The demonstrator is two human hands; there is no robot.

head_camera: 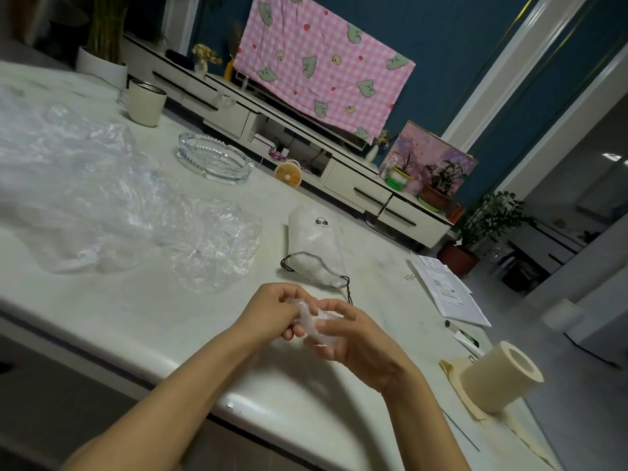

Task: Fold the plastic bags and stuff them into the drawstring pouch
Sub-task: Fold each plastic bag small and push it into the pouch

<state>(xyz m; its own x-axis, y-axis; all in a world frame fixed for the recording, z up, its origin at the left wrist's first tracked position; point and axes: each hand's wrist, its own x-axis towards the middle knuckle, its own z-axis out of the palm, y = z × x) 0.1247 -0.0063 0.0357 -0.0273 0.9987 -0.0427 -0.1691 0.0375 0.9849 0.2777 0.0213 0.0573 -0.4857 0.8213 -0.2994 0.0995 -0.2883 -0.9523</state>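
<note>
Near the front edge of the desk (136, 300), the left hand (272, 311) and the right hand (353, 338) pinched a small folded bag (314, 321) between curled fingers, while the pouch (312, 243) lay just beyond them, long axis running away, its corded mouth facing the nearer right hand.

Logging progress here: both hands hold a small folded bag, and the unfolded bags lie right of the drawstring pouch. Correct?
No: the head view shows the unfolded bags lying left of the drawstring pouch. The left hand and right hand do hold a small folded bag.
</note>
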